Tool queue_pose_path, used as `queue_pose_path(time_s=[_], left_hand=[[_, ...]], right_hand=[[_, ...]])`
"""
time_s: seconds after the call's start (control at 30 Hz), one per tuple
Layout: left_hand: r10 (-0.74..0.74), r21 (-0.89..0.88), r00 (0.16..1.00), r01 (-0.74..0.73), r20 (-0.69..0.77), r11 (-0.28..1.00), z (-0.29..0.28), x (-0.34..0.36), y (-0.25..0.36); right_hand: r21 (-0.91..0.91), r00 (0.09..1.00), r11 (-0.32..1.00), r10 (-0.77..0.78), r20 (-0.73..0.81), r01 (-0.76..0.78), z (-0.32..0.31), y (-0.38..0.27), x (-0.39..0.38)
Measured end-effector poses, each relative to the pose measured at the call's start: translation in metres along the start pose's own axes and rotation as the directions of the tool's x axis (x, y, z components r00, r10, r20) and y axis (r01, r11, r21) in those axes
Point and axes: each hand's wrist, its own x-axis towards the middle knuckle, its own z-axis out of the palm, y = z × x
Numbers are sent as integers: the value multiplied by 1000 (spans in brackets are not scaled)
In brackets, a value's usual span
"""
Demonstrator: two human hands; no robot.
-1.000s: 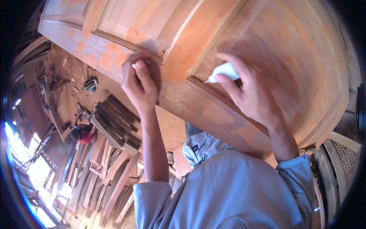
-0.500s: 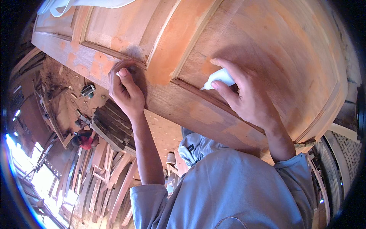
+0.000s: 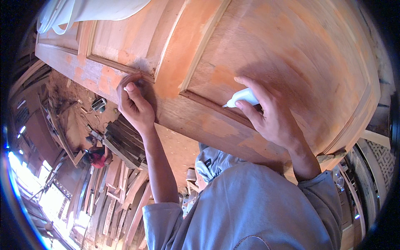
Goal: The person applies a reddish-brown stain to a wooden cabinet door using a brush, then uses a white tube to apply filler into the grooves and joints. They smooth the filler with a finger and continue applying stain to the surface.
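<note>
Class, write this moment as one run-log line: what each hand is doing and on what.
left hand: pressing sanding pad on wooden door panel | right hand: holding white squeeze bottle, nozzle at the moulding edge

The person wears a loose, pale grey-blue cloth shirt (image 3: pixel 254 208) with soft folds, its sleeves pushed up so that both forearms are bare. The left sleeve (image 3: pixel 160 218) bunches near the elbow, while the right sleeve (image 3: pixel 323 196) ends in a crumpled cuff just past the wrist. The left hand (image 3: pixel 134 105) and the right hand (image 3: pixel 273 118) are bare, without gloves, rings or a watch, and the fingernails are short.
</note>
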Motion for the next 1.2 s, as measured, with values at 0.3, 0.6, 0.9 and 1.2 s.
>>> queue_pose_path(time_s=[0.3, 0.6, 0.9, 1.2], left_hand=[[-49, -22, 999, 49, 7, 999, 0, -2, -2], [-39, -17, 999, 39, 5, 999, 0, -2, -2], [-31, -20, 999, 31, 12, 999, 1, -1, -4], [-55, -26, 998, 56, 20, 998, 0, -2, -4]], right_hand=[[12, 999, 999, 32, 9, -32, -7, 9, -15], [-43, 998, 997, 67, -13, -68, -18, 14, -34], [-17, 991, 991, 132, 8, -132, -24, 20, -49], [-29, 992, 994, 110, 64, -108, -27, 24, -60]])
